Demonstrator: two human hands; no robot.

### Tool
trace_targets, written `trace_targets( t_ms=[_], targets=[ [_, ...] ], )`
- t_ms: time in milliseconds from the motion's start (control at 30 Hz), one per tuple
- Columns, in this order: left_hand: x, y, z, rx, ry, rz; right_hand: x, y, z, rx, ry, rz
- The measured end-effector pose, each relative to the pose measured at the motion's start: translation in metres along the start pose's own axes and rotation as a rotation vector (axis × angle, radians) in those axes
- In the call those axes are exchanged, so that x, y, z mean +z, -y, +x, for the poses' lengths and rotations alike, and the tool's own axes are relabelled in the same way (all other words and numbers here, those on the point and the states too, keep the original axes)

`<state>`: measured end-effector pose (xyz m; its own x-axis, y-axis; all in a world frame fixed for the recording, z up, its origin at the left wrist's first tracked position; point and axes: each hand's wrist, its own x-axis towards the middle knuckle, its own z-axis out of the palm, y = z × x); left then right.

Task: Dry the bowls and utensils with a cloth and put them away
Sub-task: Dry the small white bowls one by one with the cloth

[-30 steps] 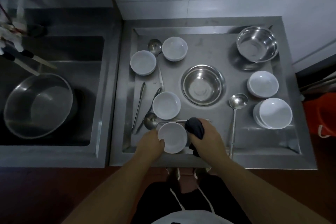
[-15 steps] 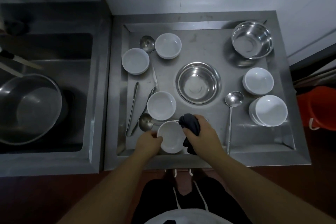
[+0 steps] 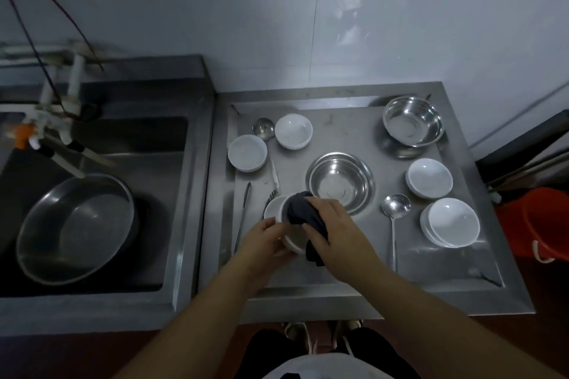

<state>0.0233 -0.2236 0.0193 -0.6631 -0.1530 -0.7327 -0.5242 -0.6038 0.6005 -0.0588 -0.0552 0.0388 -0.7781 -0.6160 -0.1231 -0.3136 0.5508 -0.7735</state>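
1. The right hand (image 3: 331, 224) has its fingers curled over a dark cloth (image 3: 303, 215), pressing the bunched fabric into the mouth of a small white bowl (image 3: 284, 209); a tail of cloth hangs below the palm.
2. The left hand (image 3: 264, 238) grips that bowl from its near left side, fingers wrapped round the outer wall and base. The bowl is tilted, its opening turned toward the right hand, and it is held above the steel draining tray (image 3: 431, 255) rather than resting on it.
3. Just behind the held bowl, part of another white bowl (image 3: 272, 206) shows on the tray, mostly hidden.
4. Immediately right of the cloth lies a shallow steel bowl (image 3: 340, 181), upright.
5. Left of the hands, a pair of tongs (image 3: 243, 215) lies lengthwise along the tray; a ladle (image 3: 263, 128) with a pale handle lies farther back.
6. At the back left, two white bowls stand near each other: one (image 3: 247, 152) nearer the tray edge, one (image 3: 293, 131) behind it.
7. To the right, a second ladle (image 3: 395, 208) lies with its cup away from the person, beside a stack of white bowls (image 3: 451, 221); a single white bowl (image 3: 430, 177) and a deeper steel bowl (image 3: 412, 120) stand behind.
8. In the sink (image 3: 172, 163) on the left rests a large steel basin (image 3: 75, 226).
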Motion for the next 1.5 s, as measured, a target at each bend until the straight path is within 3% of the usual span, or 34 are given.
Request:
trace_targets(
  t_ms=[267,533,700,833,967,1100,1200,1300,1500],
  targets=[
    [0.024,-0.063,-0.051,0.214,0.238,-0.001,-0.035,0.06,0.006,-0.216,-0.191,0.024],
    [0.027,-0.101,-0.089,0.254,0.386,0.007,-0.055,0.107,0.001,-0.488,-0.311,-0.012],
    [0.034,-0.108,-0.104,0.376,0.565,-0.039,-0.067,0.13,0.01,-0.722,-0.329,-0.212],
    [0.039,-0.114,-0.107,0.421,0.506,-0.124,-0.08,0.148,0.021,-0.836,-0.367,-0.499],
    [0.04,-0.13,-0.108,0.515,0.405,-0.122,-0.09,0.163,0.029,-0.625,-0.257,-0.614],
    [0.036,-0.146,-0.101,0.656,0.222,0.053,-0.092,0.186,0.032,-0.321,-0.094,-0.436],
    [0.033,-0.145,-0.096,0.721,0.175,0.197,-0.106,0.199,0.037,-0.089,0.069,-0.185],
    [0.03,-0.14,-0.096,0.74,0.228,0.246,-0.125,0.203,0.036,0.149,0.267,0.248],
    [0.027,-0.137,-0.105,0.676,0.411,0.113,-0.127,0.196,0.027,0.329,0.44,0.954]
  ],
)
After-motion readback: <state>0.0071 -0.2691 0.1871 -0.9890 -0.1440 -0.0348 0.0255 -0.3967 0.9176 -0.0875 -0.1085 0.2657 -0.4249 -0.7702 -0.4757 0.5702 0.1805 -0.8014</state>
